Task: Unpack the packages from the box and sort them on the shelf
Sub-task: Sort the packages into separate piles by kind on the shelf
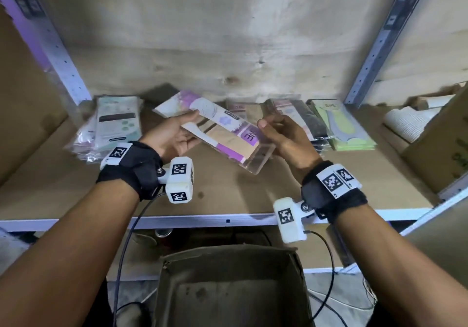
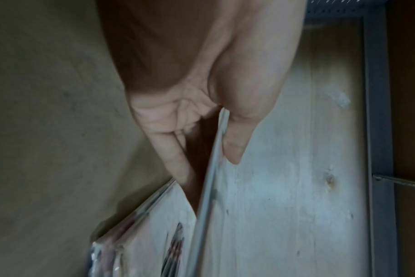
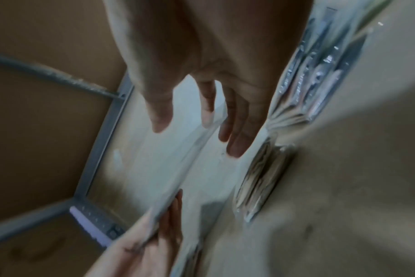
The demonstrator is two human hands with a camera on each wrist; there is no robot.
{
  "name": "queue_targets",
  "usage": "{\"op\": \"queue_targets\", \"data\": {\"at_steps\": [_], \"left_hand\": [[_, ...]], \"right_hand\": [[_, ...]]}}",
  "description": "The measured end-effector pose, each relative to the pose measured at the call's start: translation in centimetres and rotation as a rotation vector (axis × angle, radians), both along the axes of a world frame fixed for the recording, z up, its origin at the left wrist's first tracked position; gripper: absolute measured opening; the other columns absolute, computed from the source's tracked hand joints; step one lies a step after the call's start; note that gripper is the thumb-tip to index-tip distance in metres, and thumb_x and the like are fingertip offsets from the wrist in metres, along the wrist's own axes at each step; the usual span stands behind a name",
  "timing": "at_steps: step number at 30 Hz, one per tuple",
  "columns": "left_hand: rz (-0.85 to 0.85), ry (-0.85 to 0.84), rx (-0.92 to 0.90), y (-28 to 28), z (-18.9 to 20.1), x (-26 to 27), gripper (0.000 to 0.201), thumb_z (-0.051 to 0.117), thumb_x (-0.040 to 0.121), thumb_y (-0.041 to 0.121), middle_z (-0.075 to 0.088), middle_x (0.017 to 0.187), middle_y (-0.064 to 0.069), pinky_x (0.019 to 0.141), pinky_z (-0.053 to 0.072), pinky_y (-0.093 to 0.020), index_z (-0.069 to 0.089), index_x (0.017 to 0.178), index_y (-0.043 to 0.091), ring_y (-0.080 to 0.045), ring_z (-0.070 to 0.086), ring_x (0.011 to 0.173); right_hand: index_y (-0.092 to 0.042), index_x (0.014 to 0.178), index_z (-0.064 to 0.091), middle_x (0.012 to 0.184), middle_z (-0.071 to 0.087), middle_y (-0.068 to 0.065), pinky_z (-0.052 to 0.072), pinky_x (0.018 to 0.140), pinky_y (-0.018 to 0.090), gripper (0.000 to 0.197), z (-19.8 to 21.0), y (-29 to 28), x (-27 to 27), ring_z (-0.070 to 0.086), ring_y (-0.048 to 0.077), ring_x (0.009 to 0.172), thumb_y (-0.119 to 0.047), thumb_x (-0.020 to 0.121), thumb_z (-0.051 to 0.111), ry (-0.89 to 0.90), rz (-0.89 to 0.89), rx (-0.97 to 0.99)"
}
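Cardboard-lined shelf (image 1: 228,187) before a plywood wall (image 1: 215,35); left hand (image 1: 172,136) pinches package (image 1: 222,134), right hand (image 1: 286,136) spread.

Both forearms are bare, with no sleeves. Each wrist wears a wide black fabric strap (image 1: 136,167) bearing a white plate printed with black-and-white square marker codes (image 1: 118,152). A white boxy plastic camera housing (image 1: 179,179) with similar codes is bolted by a metal screw, trailing a thin black cable (image 1: 131,233).
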State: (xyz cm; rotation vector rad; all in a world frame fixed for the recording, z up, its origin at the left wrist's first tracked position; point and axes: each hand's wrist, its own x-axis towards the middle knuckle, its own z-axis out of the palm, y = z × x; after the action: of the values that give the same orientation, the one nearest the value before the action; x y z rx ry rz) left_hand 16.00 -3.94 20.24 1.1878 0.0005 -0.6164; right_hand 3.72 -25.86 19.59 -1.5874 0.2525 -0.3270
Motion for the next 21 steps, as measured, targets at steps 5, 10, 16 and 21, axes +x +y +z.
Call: {"op": "queue_targets", "data": {"at_steps": [5,10,16,21], "left_hand": [[-0.095,-0.014,0.061,-1.5,-0.7,-0.3,0.039,0.063,0.093,0.025,0.069,0.119,-0.007,0.072,0.061,-0.023,0.06,0.129,0.01,-0.015,0.069,0.094],[-0.003,-0.042,0.121,-0.6,-1.0,0.8,0.039,0.064,0.093,0.024,0.068,0.12,-0.009,0.076,0.059,-0.019,0.059,0.129,0.009,-0.014,0.067,0.1],[-0.144,-0.143,0.391,2.0,-0.6,1.8,0.032,0.063,0.091,0.041,0.076,0.074,-0.004,0.046,0.052,-0.018,0.076,0.082,0.013,-0.013,0.07,0.056],[-0.305,-0.302,0.507,2.2,-0.6,1.0,0.037,0.071,0.08,0.047,0.076,0.106,-0.008,0.085,0.055,-0.035,0.077,0.105,0.019,-0.024,0.073,0.098]], "right_hand": [[-0.005,0.108,0.062,0.105,0.069,0.017,0.057,0.061,0.033,0.028,-0.3,-0.5,-0.3,0.068,0.028,0.082,0.002,0.082,0.07,0.096,0.098,0.209],[0.002,0.117,0.063,0.104,0.069,0.02,0.051,0.049,0.023,0.034,0.0,-1.3,-0.6,0.068,0.019,0.069,0.006,0.084,0.067,0.123,0.126,0.229],[0.003,0.126,0.058,0.107,0.066,0.017,0.054,0.071,0.029,0.039,0.2,-3.5,-1.3,0.064,0.022,0.085,0.007,0.087,0.062,0.221,0.236,0.162],[0.001,0.125,0.059,0.111,0.067,0.017,0.044,0.091,0.049,0.038,0.0,-3.7,-1.8,0.059,0.031,0.099,0.005,0.087,0.061,0.271,0.292,0.107]]}}
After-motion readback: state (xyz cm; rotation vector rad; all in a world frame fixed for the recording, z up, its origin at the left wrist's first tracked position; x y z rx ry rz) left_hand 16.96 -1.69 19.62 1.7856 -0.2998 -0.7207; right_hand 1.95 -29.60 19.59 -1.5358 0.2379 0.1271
